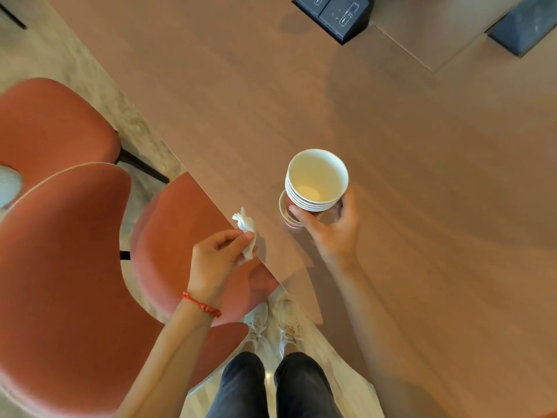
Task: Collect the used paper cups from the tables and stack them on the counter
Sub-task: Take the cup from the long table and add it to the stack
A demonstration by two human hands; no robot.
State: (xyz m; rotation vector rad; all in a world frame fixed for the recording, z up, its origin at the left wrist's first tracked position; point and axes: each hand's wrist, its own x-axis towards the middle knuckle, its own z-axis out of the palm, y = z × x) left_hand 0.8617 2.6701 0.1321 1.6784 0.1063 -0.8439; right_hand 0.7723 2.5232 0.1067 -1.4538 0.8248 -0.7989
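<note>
My right hand (330, 227) grips a stack of several nested red paper cups (316, 179) with white rims, held just above the wooden table (391, 146). A single red cup (286, 215) stands on the table directly under and left of the stack, mostly hidden by it. My left hand (217, 254), with a red bead bracelet at the wrist, pinches a crumpled white tissue (245, 230) at the table's edge.
Three red upholstered chairs (60, 251) crowd the left side, one seat (187, 224) tucked partly under the table edge. Two black power socket boxes (334, 13) are set into the table at the far side. My legs and white shoes (271, 324) stand at the table corner.
</note>
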